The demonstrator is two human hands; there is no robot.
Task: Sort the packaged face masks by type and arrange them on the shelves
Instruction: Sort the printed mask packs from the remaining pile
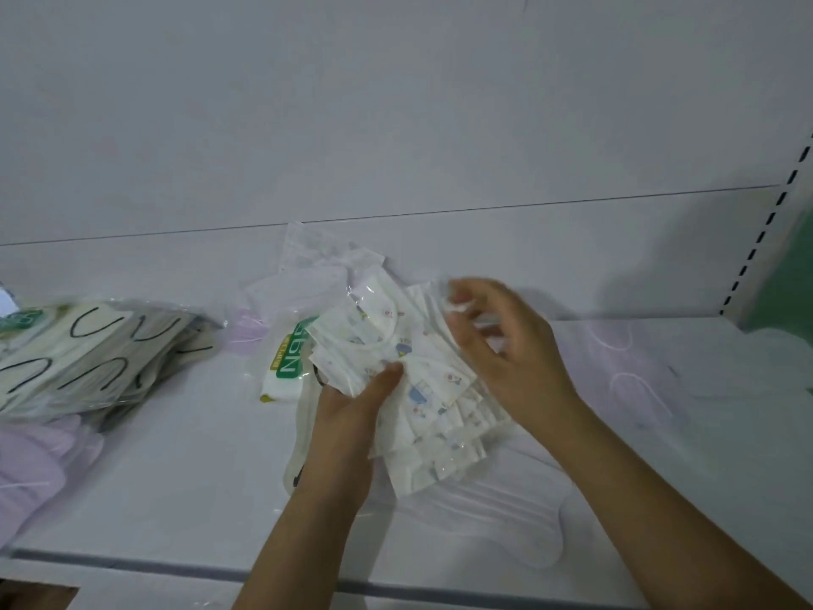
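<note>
Left hand (352, 402) clamps the fanned printed masks (422, 385); right hand (501, 341) pinches one. Slippery wrappers may slide and scatter over the shelf (176, 468).

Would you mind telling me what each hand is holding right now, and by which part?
The left hand grips the fanned stack of cartoon-print masks at its left edge, thumb on top. The right hand pinches the stack's top right corner.
</note>
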